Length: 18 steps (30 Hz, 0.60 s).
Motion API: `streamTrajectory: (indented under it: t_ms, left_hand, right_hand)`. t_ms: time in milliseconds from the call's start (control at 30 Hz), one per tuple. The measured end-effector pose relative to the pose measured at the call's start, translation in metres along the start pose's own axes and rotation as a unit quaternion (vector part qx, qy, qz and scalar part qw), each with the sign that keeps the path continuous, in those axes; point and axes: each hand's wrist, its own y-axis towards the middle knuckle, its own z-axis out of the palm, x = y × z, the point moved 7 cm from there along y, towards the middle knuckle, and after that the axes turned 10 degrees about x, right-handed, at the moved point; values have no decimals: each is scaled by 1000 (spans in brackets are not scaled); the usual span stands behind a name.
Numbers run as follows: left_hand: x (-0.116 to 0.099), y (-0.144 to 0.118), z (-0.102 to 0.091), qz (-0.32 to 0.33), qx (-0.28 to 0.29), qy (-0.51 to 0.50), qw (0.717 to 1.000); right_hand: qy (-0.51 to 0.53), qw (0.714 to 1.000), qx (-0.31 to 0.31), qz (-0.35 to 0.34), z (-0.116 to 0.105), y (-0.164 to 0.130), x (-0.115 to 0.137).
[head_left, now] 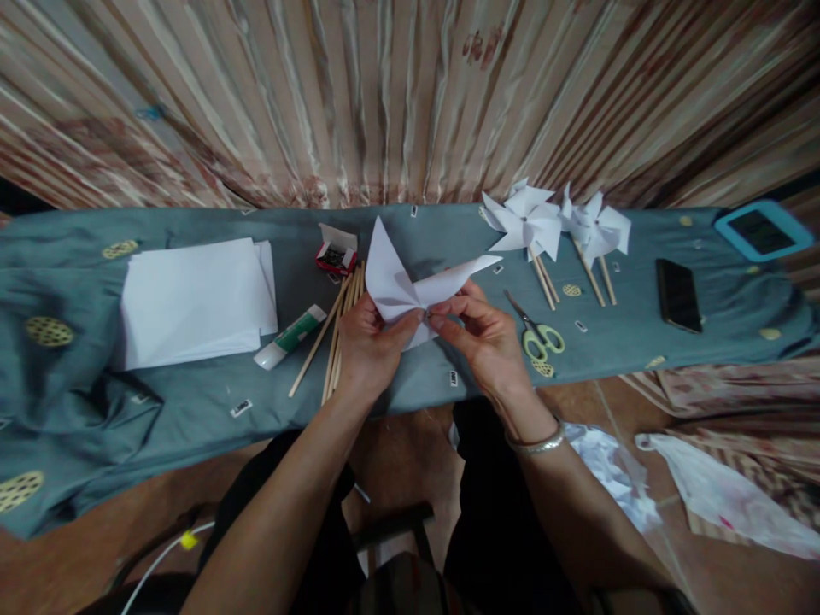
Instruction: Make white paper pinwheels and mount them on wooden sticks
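A white paper pinwheel [392, 278], with folded blades standing up, is held above the table in front of me. My left hand [371, 346] is closed on its lower left part, the thumb pressed close to the centre. The thumb and fingers of my right hand [477, 329] pinch at the pinwheel's centre, where a tiny dark spot shows between the fingertips; it is too small to make out. Just behind my left hand lie several thin wooden sticks [333, 342]. Scissors [536, 335] with light green handles rest right of my right hand.
A stack of white paper [192, 299] lies left, beside a green-and-white tube [289, 337]. An open small box [336, 249] holds dark bits. Finished-looking pinwheels on sticks [529, 220], a phone [679, 295] and a blue-framed device [764, 231] are right. Plastic bags [723, 487] lie on the floor.
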Motion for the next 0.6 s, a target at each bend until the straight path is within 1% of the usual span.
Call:
streamTrajectory:
  t_ms: [400,500,600]
  left_hand:
    - [0,0,1,-5,-5,21,1000]
    - [-2,0,1,4,0,23,1000]
    - [-1,0,1,12,8,38,999]
  right_hand:
    - [22,1000,10,15,2,0,-3]
    - [52,998,18,27,5,0,-4]
    - [101,993,31,55,9,-1,-6]
